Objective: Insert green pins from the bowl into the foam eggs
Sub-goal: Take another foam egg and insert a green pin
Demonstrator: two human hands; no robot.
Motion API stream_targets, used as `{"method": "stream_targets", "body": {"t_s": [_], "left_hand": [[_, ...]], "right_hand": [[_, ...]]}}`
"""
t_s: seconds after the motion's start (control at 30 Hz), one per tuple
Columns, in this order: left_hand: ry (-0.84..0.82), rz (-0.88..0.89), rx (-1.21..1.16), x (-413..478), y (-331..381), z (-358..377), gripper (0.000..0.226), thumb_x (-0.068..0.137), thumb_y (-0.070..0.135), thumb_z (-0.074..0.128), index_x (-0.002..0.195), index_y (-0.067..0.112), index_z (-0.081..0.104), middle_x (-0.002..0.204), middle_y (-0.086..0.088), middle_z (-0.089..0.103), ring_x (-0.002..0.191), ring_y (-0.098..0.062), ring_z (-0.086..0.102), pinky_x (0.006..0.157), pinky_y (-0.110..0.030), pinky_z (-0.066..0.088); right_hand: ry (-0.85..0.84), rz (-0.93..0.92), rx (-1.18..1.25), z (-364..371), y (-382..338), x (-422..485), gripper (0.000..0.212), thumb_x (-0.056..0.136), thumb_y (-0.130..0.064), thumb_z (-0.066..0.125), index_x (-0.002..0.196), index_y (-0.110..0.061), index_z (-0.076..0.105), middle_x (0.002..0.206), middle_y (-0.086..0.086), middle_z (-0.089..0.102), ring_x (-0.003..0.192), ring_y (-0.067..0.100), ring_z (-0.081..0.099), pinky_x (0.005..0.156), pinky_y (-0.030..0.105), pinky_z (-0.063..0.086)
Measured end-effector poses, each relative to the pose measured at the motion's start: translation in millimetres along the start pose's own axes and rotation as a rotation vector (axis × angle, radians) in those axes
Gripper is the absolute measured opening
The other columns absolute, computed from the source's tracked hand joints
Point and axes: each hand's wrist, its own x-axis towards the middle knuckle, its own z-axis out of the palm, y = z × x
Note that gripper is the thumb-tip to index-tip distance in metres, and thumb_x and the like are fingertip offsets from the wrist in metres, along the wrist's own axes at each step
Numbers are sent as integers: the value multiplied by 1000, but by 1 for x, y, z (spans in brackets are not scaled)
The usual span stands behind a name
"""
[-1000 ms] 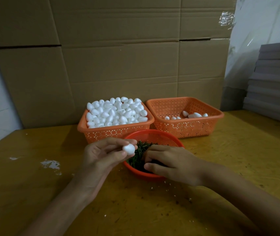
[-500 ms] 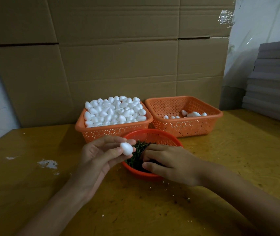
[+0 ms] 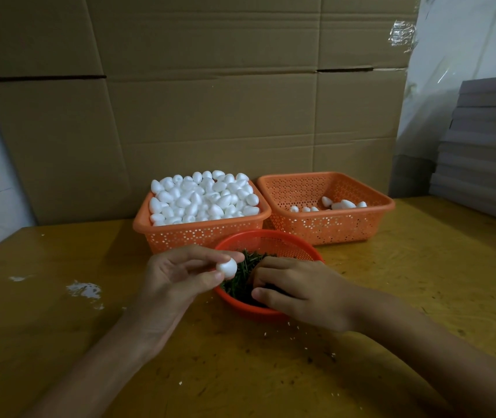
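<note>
The left hand (image 3: 174, 285) is pinching one foam egg (image 3: 227, 267) between thumb and forefinger tip, holding it up just over the near-left rim of the bowl (image 3: 270, 240), probably so the pin has the shortest trip. The right hand (image 3: 301, 292) is digging into the green pins (image 3: 240, 277) with fingers curled down, and I cannot tell whether it is gripping one yet. The egg's long axis seems to be slanting across toward the right hand, one end bared for the pin, though which end is too small to tell.
</note>
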Motion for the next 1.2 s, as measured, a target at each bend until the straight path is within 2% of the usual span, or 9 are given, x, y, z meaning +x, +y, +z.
{"method": "stream_targets", "body": {"t_s": [0.17, 0.33, 0.4, 0.53, 0.7, 0.83, 0.97, 1.1, 1.2], "left_hand": [[-6, 25, 96, 0, 1, 1, 32, 75, 21, 84, 107, 17, 80, 113, -17, 78, 113, -33, 74, 89, -34, 61], [-41, 68, 106, 1, 3, 4, 49, 74, 16, 86, 121, 19, 72, 116, -18, 77, 104, -39, 76, 81, -38, 64], [-39, 65, 110, 1, 2, 5, 50, 72, 16, 88, 119, 18, 71, 116, -18, 77, 102, -40, 77, 82, -38, 64], [-42, 81, 155, 0, 0, 5, 47, 72, 8, 90, 113, 16, 70, 115, -17, 77, 101, -38, 77, 86, -42, 65], [-34, 111, 207, 1, -3, 3, 41, 74, -3, 83, 110, 6, 67, 112, -16, 78, 103, -36, 76, 89, -45, 63], [-44, 114, 208, 1, -2, 3, 38, 74, 3, 87, 106, 15, 71, 113, -15, 78, 105, -33, 75, 90, -48, 62], [-57, 117, 207, 1, 0, 4, 36, 74, 15, 87, 107, 19, 73, 114, -13, 78, 108, -31, 74, 91, -43, 63], [-52, 111, 229, 0, -2, 4, 34, 75, 2, 85, 103, 20, 76, 112, -12, 79, 109, -30, 74, 91, -39, 63], [-40, 118, 234, 0, -2, 4, 30, 74, 1, 84, 99, 17, 79, 110, -12, 80, 108, -28, 76, 88, -33, 62]], "right_hand": [[6, -4, -10, 1, 0, 1, 28, 109, -45, 39, 108, -24, 58, 108, -12, 52, 93, 1, 46, 80, 40, 47], [17, -7, -14, 1, 0, 1, 28, 110, -43, 40, 109, -23, 60, 109, -11, 53, 95, -1, 46, 81, 39, 47], [18, -11, -15, 1, 0, 1, 28, 110, -42, 40, 110, -22, 60, 110, -11, 53, 97, 2, 48, 82, 39, 47], [11, -11, -30, 1, 0, 2, 29, 110, -42, 39, 112, -22, 60, 110, -12, 52, 94, -3, 41, 80, 35, 45], [11, 0, -37, 1, 0, 2, 30, 110, -43, 38, 111, -23, 60, 111, -12, 53, 95, 0, 46, 82, 37, 46], [9, 0, -39, 1, -1, 2, 31, 110, -43, 38, 112, -22, 61, 111, -12, 53, 97, 1, 47, 83, 37, 46], [10, -2, -40, 1, 0, 2, 31, 110, -43, 39, 112, -21, 61, 113, -11, 53, 100, 2, 48, 81, 35, 44], [8, -1, -43, 1, -1, 2, 31, 110, -43, 38, 113, -22, 61, 113, -11, 53, 100, 3, 49, 82, 37, 46], [7, -1, -42, 0, -1, 2, 31, 110, -43, 39, 114, -22, 61, 114, -10, 54, 102, 5, 51, 83, 38, 46]]}}
